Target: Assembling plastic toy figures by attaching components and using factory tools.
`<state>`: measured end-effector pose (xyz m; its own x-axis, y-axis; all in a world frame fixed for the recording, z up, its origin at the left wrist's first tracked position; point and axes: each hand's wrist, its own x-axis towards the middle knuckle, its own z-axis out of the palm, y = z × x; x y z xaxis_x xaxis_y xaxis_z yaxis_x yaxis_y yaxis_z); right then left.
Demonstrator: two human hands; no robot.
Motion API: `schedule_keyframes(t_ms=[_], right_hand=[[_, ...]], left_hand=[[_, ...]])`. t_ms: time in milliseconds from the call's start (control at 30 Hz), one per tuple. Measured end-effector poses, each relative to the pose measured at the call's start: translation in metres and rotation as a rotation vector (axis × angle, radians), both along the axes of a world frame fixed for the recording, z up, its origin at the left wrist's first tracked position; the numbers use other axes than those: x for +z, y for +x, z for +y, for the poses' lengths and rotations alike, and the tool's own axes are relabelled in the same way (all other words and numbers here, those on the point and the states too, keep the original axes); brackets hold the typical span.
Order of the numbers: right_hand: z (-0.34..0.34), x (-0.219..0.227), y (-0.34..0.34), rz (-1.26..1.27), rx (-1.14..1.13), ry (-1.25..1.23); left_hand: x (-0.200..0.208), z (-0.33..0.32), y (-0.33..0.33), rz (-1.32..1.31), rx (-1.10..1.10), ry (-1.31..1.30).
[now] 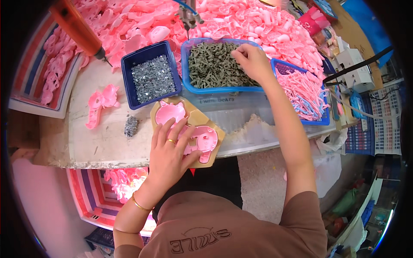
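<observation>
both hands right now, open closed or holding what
Left hand: open, fingers spread over the pink shell in its tan holder.
Right hand: fingers curled at the light-blue bin; grip cannot be told.

A pale, worn bench (92, 148). Pink parts (241, 19) heap its far side; before them stand a navy tub (127, 81), a light-blue tub (223, 90) and a blue basket (316, 122). Nearer lie a pink piece (95, 112), a grey clump (130, 126) and, at the near edge, a tan block (200, 114).
</observation>
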<state>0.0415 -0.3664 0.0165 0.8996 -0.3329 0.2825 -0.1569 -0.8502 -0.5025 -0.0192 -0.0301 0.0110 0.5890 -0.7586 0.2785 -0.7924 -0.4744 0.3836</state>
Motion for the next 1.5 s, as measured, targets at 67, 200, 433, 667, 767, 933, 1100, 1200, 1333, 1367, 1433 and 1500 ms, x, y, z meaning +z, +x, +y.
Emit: schedule_keyframes(t_ms=[67,200,433,667,767,933,1100,1200,1333,1367,1433,1500], right_hand=[[-0.005,-0.002,-0.007,0.015,0.038,0.149],[0.009,-0.002,-0.012,-0.100,0.325,-0.297],[-0.009,-0.005,-0.006,-0.094,0.356,-0.419],[-0.020,0.008,-0.020,0.100,0.207,0.362],[-0.025,0.000,-0.025,0.124,0.214,0.644],[0.000,0.020,-0.045,0.174,0.316,0.696],[0.061,0.034,-0.076,0.283,0.589,0.708],[0.063,0.032,-0.092,0.285,0.529,0.769],[-0.008,0.031,-0.104,0.079,0.155,0.548],[-0.038,0.026,-0.113,-0.027,-0.002,0.421],[-0.093,0.015,-0.134,-0.159,-0.206,0.240],[-0.120,0.009,-0.146,-0.071,-0.265,0.102]], left_hand=[[0.002,-0.002,0.003,-0.001,-0.015,0.003],[0.002,-0.006,0.007,-0.016,0.003,0.006],[0.004,-0.008,0.006,-0.021,0.002,0.014],[0.010,-0.013,0.012,0.000,-0.018,-0.058],[0.013,-0.021,0.017,0.007,-0.060,-0.112],[0.020,-0.035,0.024,0.118,-0.052,-0.190],[0.019,-0.055,0.025,0.496,0.018,-0.463],[0.015,-0.060,0.024,0.764,0.047,-0.486],[0.012,-0.046,0.027,0.804,0.084,-0.556],[0.011,-0.044,0.028,0.807,0.071,-0.560],[0.009,-0.039,0.029,0.807,0.094,-0.567],[0.007,-0.036,0.029,0.842,0.103,-0.578]])
